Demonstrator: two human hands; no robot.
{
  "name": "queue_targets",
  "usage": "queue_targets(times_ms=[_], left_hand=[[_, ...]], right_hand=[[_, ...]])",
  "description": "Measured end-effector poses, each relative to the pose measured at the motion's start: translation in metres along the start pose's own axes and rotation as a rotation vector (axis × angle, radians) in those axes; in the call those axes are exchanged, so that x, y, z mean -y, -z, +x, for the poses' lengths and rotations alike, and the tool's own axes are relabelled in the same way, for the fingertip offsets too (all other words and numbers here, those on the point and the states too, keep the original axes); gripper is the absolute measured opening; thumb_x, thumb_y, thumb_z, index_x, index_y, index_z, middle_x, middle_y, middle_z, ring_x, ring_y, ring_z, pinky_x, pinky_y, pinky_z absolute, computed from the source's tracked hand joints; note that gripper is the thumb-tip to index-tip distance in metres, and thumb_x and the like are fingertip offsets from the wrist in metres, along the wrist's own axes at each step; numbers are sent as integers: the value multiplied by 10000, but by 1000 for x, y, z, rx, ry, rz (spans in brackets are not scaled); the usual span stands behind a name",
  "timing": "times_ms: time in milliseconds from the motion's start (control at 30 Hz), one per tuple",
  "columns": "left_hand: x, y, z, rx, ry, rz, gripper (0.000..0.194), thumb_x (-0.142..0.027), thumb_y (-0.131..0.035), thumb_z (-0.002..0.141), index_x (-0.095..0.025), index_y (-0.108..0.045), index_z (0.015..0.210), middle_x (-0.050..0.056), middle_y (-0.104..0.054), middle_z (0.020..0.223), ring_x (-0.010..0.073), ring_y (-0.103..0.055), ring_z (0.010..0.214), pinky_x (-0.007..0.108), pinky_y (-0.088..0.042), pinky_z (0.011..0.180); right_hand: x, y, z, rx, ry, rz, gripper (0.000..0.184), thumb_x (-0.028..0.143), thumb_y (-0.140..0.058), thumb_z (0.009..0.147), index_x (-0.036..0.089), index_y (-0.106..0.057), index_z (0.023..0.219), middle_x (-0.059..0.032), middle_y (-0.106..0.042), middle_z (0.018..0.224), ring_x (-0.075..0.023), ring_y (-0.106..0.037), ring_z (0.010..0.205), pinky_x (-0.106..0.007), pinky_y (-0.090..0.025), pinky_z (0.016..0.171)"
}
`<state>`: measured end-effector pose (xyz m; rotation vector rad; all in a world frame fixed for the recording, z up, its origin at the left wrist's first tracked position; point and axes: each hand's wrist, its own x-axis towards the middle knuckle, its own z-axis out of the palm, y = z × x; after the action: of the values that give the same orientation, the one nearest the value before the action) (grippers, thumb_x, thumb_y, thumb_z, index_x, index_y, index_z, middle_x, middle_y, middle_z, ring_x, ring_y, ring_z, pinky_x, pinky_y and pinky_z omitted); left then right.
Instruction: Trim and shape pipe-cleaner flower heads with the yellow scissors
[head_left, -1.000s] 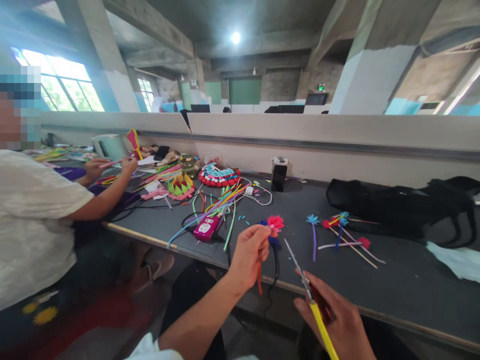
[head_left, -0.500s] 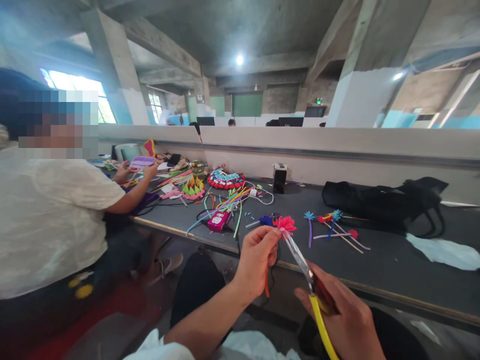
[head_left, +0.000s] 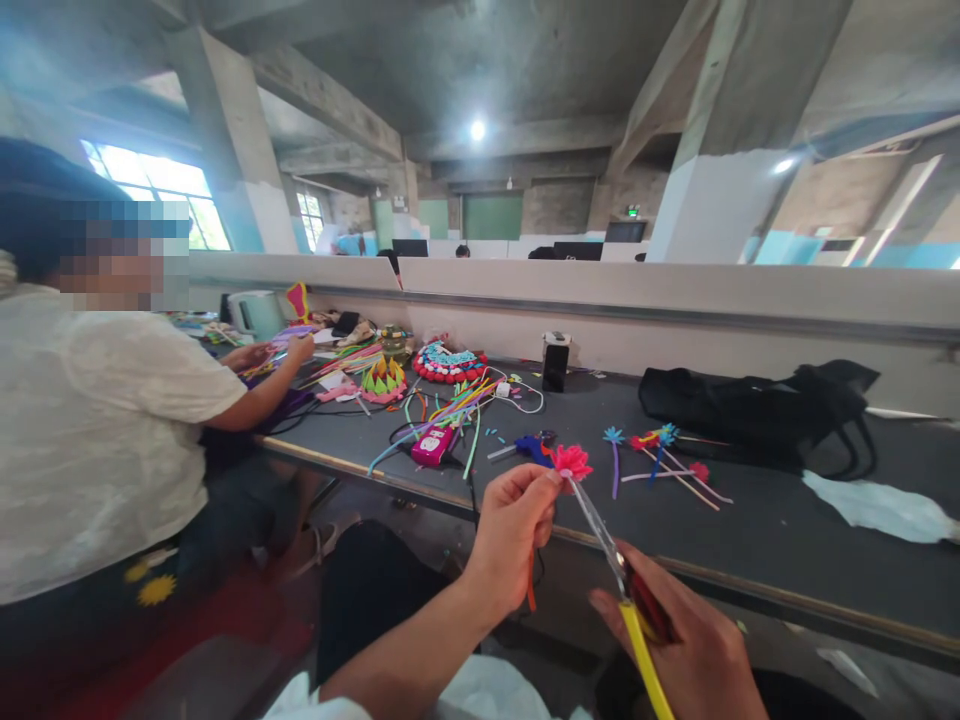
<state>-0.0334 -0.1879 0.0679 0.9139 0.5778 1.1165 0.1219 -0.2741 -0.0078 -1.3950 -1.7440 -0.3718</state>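
Pink flower (head_left: 573,461) sits pinched in the curled left hand (head_left: 516,528).

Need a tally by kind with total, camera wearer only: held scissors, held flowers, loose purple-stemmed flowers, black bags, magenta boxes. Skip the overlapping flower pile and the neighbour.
Held scissors: 1, in the right hand
Held pink flower: 1, in the left hand
Loose purple-stemmed flower: 1
One-piece kind, black bag: 1
Likewise magenta box: 1
Total: 5
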Motion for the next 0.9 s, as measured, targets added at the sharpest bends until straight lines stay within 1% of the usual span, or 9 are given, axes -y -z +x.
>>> queue_targets(times_ms=[100,167,233,333,467,567,633,767,900], left_hand=[[1,0,-3,7,-5,15,237,-333,-719,728,-126,-619,669,-83,-330,474,18,-222,404,191,-123,406],[1,0,-4,7,-15,28,239,-338,-722,722,-124,-628,671,-82,-334,471,18,-227,402,193,-130,407],[2,2,-4,8,-18,39,237,-340,-720,721,-121,-639,680,-81,-337,467,18,-229,400,195,-131,409],[3,3,-2,12,-23,48,222,-330,-715,722,-120,-650,688,-82,-335,460,19,-226,397,200,-124,411],[4,6,2,32,-29,67,227,-336,-704,727,-116,-667,684,-86,-313,443,22,-210,396,210,-111,412],[7,7,6,44,-22,83,239,-346,-699,727,-112,-680,685,-88,-297,428,26,-198,396,216,-103,417],[10,9,9,35,-14,94,243,-351,-698,722,-111,-682,683,-90,-294,417,27,-192,394,221,-104,419],[16,11,16,13,-7,123,260,-370,-688,722,-112,-676,687,-91,-294,417,33,-189,392,231,-102,420],[21,16,25,-5,-5,185,292,-407,-679,722,-118,-661,682,-94,-289,415,39,-195,391,235,-109,416]], right_hand=[[-3,0,-4,3,-42,67,366,424,-615,862,170,-654,1123,-70,-777,876,-198,-751,702,-194,-582,656],[-3,0,-6,37,-115,183,353,434,-650,826,185,-699,1073,-53,-783,865,-198,-751,696,-189,-578,656],[0,0,-6,92,-256,350,352,485,-644,809,216,-736,1015,-31,-779,829,-203,-742,698,-197,-570,628],[6,0,-4,154,-468,557,422,591,-608,782,230,-767,933,-14,-714,671,-196,-686,618,-223,-532,547],[9,0,-3,217,-591,705,497,639,-622,739,182,-758,880,8,-555,539,-108,-472,432,-218,-384,412],[8,-2,-6,318,-710,850,568,663,-600,752,146,-709,963,75,-375,435,-56,-284,345,-201,-225,361],[8,-2,-8,373,-756,936,603,671,-582,769,126,-672,1012,101,-321,410,-43,-231,326,-195,-184,366],[9,1,-2,431,-769,1003,626,679,-540,801,112,-652,1041,94,-346,400,-47,-253,328,-190,-205,374],[8,4,9,446,-754,922,623,719,-529,771,166,-694,1004,65,-379,408,-88,-342,334,-210,-295,360]])
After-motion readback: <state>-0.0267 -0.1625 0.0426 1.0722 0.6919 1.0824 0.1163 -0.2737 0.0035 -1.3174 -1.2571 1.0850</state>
